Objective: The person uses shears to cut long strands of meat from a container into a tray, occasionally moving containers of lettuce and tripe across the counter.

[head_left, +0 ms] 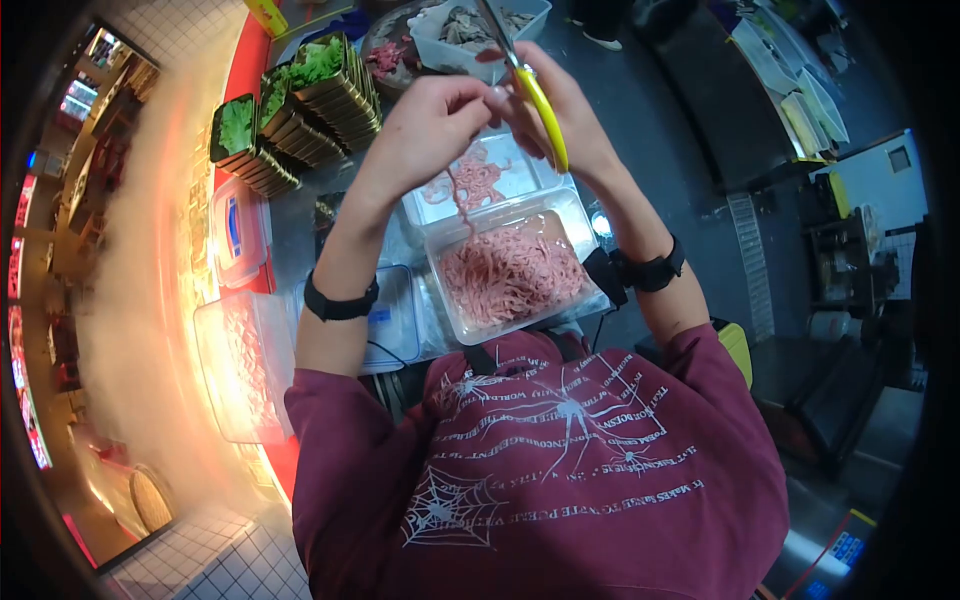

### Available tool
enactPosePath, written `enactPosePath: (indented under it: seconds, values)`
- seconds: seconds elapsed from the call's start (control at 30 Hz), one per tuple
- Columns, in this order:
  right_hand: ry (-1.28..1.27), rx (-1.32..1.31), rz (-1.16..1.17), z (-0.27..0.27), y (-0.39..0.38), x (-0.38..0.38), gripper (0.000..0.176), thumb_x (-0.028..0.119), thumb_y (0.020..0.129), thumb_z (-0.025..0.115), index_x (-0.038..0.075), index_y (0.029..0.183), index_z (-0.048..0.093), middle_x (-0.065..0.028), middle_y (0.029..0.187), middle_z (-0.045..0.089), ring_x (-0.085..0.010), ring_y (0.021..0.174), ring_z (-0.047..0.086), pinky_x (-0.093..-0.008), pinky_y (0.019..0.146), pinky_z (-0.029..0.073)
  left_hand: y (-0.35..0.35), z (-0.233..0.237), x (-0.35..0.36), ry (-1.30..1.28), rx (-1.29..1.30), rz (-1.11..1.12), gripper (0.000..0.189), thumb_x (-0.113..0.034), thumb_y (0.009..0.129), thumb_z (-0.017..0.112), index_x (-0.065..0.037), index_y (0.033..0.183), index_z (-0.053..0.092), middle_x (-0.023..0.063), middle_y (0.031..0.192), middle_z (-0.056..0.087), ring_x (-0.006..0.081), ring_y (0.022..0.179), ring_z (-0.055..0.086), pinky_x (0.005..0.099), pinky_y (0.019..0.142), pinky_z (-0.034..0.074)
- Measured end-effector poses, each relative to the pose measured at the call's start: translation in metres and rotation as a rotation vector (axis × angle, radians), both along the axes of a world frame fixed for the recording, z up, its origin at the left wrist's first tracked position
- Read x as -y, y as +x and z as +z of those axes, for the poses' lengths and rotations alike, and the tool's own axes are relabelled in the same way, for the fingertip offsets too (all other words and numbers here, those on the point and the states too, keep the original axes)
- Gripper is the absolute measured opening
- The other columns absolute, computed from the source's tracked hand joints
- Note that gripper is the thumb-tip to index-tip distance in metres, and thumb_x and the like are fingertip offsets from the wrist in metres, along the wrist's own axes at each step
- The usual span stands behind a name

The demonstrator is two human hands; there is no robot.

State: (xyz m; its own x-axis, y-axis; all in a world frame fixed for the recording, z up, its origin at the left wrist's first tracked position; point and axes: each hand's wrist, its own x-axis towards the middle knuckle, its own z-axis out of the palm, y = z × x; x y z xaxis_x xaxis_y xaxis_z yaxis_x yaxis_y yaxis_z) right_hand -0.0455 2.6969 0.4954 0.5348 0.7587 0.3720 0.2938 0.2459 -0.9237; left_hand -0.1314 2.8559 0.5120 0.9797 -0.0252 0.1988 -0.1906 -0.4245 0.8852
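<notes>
My left hand (425, 130) is closed in a pinch above the containers, and a thin pink strand (462, 200) hangs below it. My right hand (555, 105) is beside it with yellow-handled scissors (541, 115), their metal blades pointing up and away. The fingertips of both hands meet or nearly meet. Beneath them, a clear plastic container (435, 268) holds a heap of pink stringy meat (515, 275). Just behind it, a metal tray (535, 178) has more pink strands (470, 185) spread in it.
Stacked metal tins (345, 110) with green leaves stand at the back left. Behind my hands is a white tub (425, 38) of greyish pieces. A container of pale pink pieces (245, 370) and a lidded box (238, 232) are on the left.
</notes>
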Motion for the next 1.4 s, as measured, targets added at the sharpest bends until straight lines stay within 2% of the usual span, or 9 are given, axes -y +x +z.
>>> enactPosePath:
  seconds: [0.07, 0.13, 0.2, 0.27, 0.3, 0.4, 0.73, 0.93, 1.4]
  values:
    - [0.0, 0.035, -0.039, 0.022, 0.002, 0.002, 0.038, 0.021, 0.09, 0.063, 0.006, 0.122, 0.047, 0.0012, 0.073, 0.054, -0.003, 0.049, 0.048, -0.0174, 0.042, 0.035, 0.009, 0.013, -0.003, -0.005, -0.018, 0.048, 0.022, -0.016, 0.088, 0.054, 0.002, 0.087, 0.065, -0.0003, 0.064, 0.054, 0.007, 0.058, 0.048, 0.0242, 0.054, 0.04]
    - [0.12, 0.206, -0.09, 0.031, 0.013, -0.003, 0.038, 0.018, 0.09, 0.063, 0.006, 0.123, 0.048, 0.0008, 0.073, 0.053, -0.0025, 0.05, 0.048, -0.0171, 0.043, 0.036, 0.013, 0.025, -0.006, -0.063, -0.016, -0.018, 0.023, -0.019, 0.09, 0.054, 0.001, 0.086, 0.064, -0.0017, 0.063, 0.052, 0.0059, 0.057, 0.046, 0.0228, 0.054, 0.039]
    - [0.198, 0.143, -0.009, 0.039, 0.017, -0.002, 0.039, 0.018, 0.089, 0.063, 0.007, 0.124, 0.049, 0.0004, 0.072, 0.052, -0.0031, 0.051, 0.048, -0.0168, 0.043, 0.035, 0.013, 0.025, -0.01, -0.117, -0.019, -0.08, 0.024, -0.021, 0.092, 0.054, 0.0, 0.086, 0.063, -0.0032, 0.063, 0.05, 0.0048, 0.056, 0.045, 0.0215, 0.053, 0.038]
    - [0.143, -0.023, -0.046, 0.045, 0.02, 0.0, 0.043, 0.009, 0.088, 0.058, 0.001, 0.128, 0.044, 0.0001, 0.065, 0.05, -0.0054, 0.046, 0.041, -0.019, 0.041, 0.032, 0.014, 0.008, -0.019, -0.257, -0.056, -0.169, 0.025, -0.023, 0.095, 0.052, -0.002, 0.085, 0.061, -0.0053, 0.063, 0.047, 0.0031, 0.056, 0.042, 0.0192, 0.052, 0.036]
    - [0.144, 0.043, -0.062, 0.044, 0.024, 0.002, 0.036, 0.01, 0.088, 0.058, 0.002, 0.121, 0.047, -0.0004, 0.067, 0.052, -0.0059, 0.048, 0.044, -0.0194, 0.041, 0.033, 0.008, 0.003, -0.02, -0.281, -0.077, -0.15, 0.025, -0.022, 0.095, 0.052, -0.003, 0.084, 0.061, -0.0056, 0.062, 0.046, 0.0032, 0.056, 0.041, 0.0196, 0.052, 0.036]
    - [0.109, 0.134, -0.159, 0.027, 0.038, 0.008, 0.039, 0.019, 0.089, 0.062, 0.007, 0.125, 0.05, -0.0002, 0.072, 0.05, -0.0038, 0.049, 0.046, -0.0168, 0.043, 0.035, -0.002, -0.035, -0.036, -0.393, -0.19, -0.116, 0.026, -0.023, 0.097, 0.05, -0.003, 0.085, 0.059, -0.0058, 0.064, 0.045, 0.0026, 0.056, 0.041, 0.0187, 0.053, 0.035]
    - [0.009, -0.101, -0.288, -0.016, 0.076, 0.045, 0.045, 0.023, 0.086, 0.066, 0.006, 0.124, 0.05, 0.0011, 0.072, 0.046, -0.0037, 0.051, 0.038, -0.0174, 0.042, 0.027, -0.034, -0.123, -0.071, -0.474, -0.327, 0.016, 0.025, -0.022, 0.096, 0.052, -0.001, 0.087, 0.062, -0.0047, 0.061, 0.045, 0.0049, 0.056, 0.042, 0.0207, 0.054, 0.035]
    - [-0.006, -0.106, -0.34, -0.031, 0.095, 0.06, 0.047, 0.024, 0.085, 0.066, 0.004, 0.124, 0.049, 0.0004, 0.066, 0.046, -0.0047, 0.047, 0.037, -0.0179, 0.04, 0.027, -0.049, -0.136, -0.083, -0.411, -0.332, 0.031, 0.024, -0.021, 0.096, 0.052, 0.0, 0.088, 0.06, -0.0035, 0.062, 0.046, 0.0062, 0.056, 0.045, 0.0202, 0.053, 0.036]
    - [-0.007, -0.149, -0.439, -0.045, 0.112, 0.079, 0.045, 0.025, 0.087, 0.063, 0.003, 0.125, 0.05, 0.0006, 0.065, 0.047, -0.0048, 0.047, 0.041, -0.0173, 0.04, 0.031, -0.081, -0.114, -0.102, -0.434, -0.286, 0.101, 0.021, -0.016, 0.093, 0.055, 0.002, 0.091, 0.063, -0.0009, 0.064, 0.052, 0.0068, 0.058, 0.048, 0.0212, 0.056, 0.039]
